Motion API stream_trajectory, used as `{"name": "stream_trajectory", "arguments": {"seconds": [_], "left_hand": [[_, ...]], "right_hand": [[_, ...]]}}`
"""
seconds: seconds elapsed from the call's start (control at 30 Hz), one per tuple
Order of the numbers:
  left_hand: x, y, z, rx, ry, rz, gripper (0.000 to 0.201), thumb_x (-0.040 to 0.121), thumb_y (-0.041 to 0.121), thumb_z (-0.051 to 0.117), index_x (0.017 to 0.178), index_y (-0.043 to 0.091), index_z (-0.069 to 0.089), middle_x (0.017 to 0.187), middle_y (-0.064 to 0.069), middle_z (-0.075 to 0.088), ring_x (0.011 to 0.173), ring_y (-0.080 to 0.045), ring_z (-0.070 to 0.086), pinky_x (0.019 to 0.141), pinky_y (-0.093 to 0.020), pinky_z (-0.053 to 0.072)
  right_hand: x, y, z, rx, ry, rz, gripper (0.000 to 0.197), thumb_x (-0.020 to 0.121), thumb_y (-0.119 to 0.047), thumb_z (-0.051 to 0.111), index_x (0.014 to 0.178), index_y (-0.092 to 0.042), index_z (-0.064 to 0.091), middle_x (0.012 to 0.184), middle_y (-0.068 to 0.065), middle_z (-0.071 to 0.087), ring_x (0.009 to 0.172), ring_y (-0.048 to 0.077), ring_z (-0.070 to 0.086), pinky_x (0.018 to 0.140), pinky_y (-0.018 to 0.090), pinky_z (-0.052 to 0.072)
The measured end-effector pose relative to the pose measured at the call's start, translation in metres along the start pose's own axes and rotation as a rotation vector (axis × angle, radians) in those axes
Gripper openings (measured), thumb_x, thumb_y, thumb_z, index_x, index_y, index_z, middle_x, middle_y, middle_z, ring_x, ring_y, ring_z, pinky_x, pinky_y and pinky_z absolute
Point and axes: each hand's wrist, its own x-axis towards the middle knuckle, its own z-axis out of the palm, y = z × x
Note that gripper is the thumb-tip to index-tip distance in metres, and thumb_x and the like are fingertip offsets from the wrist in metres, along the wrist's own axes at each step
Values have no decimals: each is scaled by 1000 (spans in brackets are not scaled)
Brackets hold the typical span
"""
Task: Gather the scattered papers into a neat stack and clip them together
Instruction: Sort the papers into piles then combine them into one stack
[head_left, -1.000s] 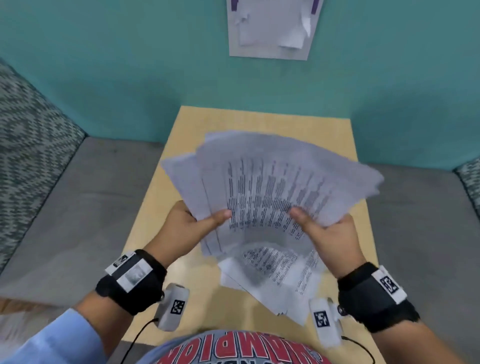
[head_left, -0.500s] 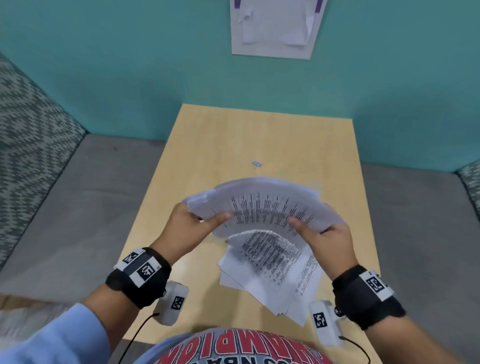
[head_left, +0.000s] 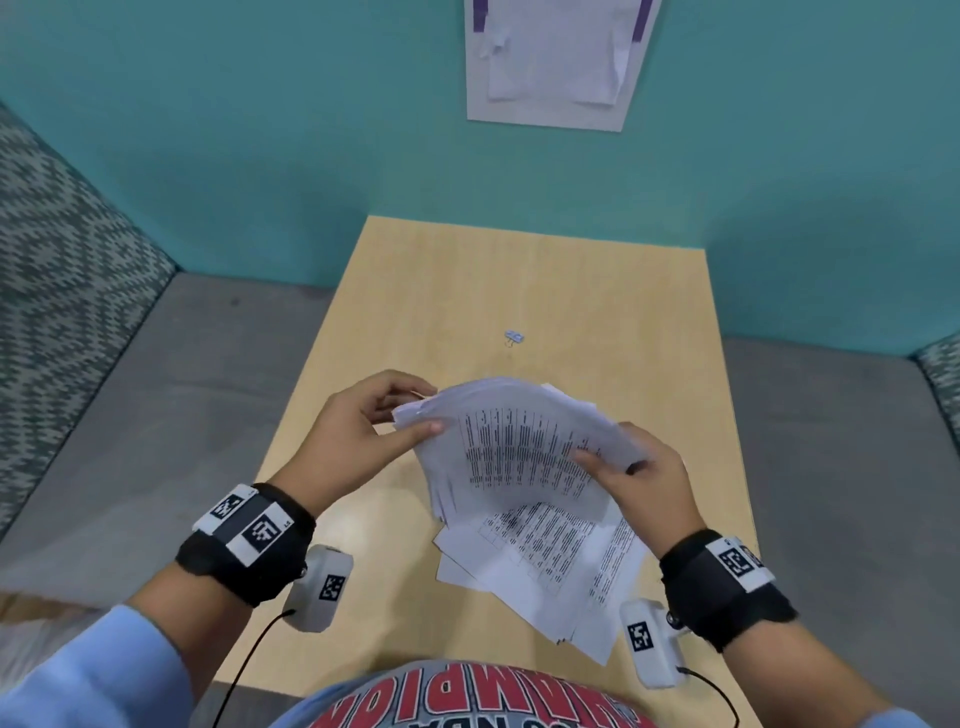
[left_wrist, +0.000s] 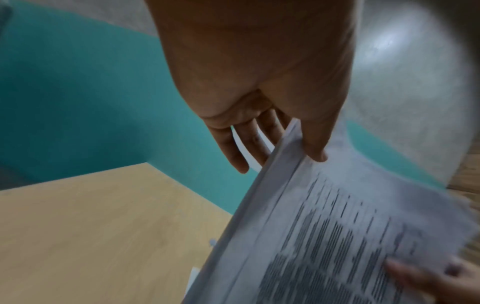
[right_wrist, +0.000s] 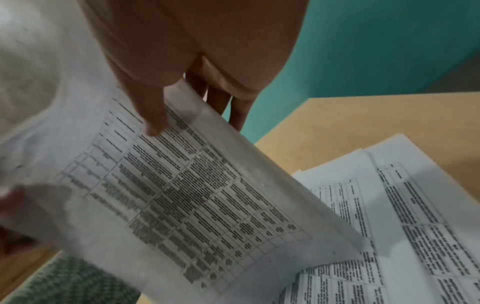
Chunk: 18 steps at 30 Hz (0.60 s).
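Both hands hold a sheaf of printed papers (head_left: 519, 447) tilted above the wooden table (head_left: 457, 291). My left hand (head_left: 363, 431) pinches its left edge, thumb on top and fingers behind, as the left wrist view shows on the sheaf (left_wrist: 324, 226). My right hand (head_left: 639, 478) grips the right edge, thumb on the printed face (right_wrist: 182, 185). More printed sheets (head_left: 550, 566) lie fanned on the table under the sheaf, also seen in the right wrist view as loose sheets (right_wrist: 415, 205). A small binder clip (head_left: 514, 336) lies on the table beyond the papers.
A teal wall (head_left: 260, 156) with a taped paper notice (head_left: 556, 57) rises behind the table. Grey carpet (head_left: 156, 415) flanks both sides of the table, and a patterned panel (head_left: 57, 249) stands at the left.
The fanned sheaf has dropped lower and closed up into a tighter bundle, uncovering the clip on the table. My left hand shifted up to the sheaf's upper left corner.
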Motion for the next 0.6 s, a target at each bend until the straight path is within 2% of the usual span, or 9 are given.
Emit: {"name": "stream_trajectory", "arguments": {"seconds": [0.07,0.13,0.17,0.23,0.3,0.4,0.47,0.53,0.6], "left_hand": [[0,19,-7,89,26,95,28,85,20,90,108,28,76,98,7,82,93,-2,77,89,-15,57],[1,46,-11,313,-17,192,29,89,29,86,115,34,72,100,16,80,99,0,76,89,-23,59],[1,59,-10,457,-82,221,32,90,36,83,119,40,69,105,22,78,100,3,74,88,-27,60],[2,79,-5,737,-266,225,39,90,49,76,127,48,63,114,27,74,101,4,71,87,-33,60],[0,86,8,936,-397,237,39,92,51,69,130,50,61,121,25,73,106,-4,71,85,-35,59],[-1,82,19,1054,-428,245,27,96,33,55,119,43,66,116,16,75,103,-18,71,77,-36,56],[0,78,16,1020,-405,227,37,88,26,47,115,40,69,111,14,76,99,-20,70,74,-35,56],[1,70,4,875,-345,188,41,81,22,46,108,38,74,102,14,79,92,-18,72,72,-37,58],[-2,61,-14,637,-247,109,25,89,18,59,97,31,78,89,11,80,82,-16,72,71,-38,58]], "right_hand": [[-1,2,0,19,-4,-10,11,84,-5,83,89,-10,75,82,-1,77,75,6,67,74,22,50],[-2,-4,3,-10,-46,-38,17,85,3,79,85,-13,73,75,-13,74,67,-5,62,67,10,46],[-3,-6,4,-70,-74,-82,26,85,8,76,83,-18,73,74,-18,72,66,-7,60,64,8,44],[-5,-11,6,-170,-124,-191,45,78,21,69,87,-24,74,81,-17,75,75,-1,66,69,11,47],[-9,-18,9,-159,-161,-247,52,72,25,63,92,-21,77,89,-11,77,84,7,70,74,15,51],[-10,-27,16,-77,-191,-213,43,80,13,70,87,-29,77,87,-12,78,80,5,69,73,17,50],[-10,-27,17,-44,-192,-174,33,80,3,75,87,-30,77,90,-11,78,84,3,69,77,18,50],[-8,-15,6,-124,-79,-160,25,75,-17,82,96,-30,76,101,-9,76,97,6,69,88,22,50],[-6,8,-16,-242,73,-52,53,68,-33,93,115,-30,68,120,-10,67,114,8,62,98,26,46]]}}
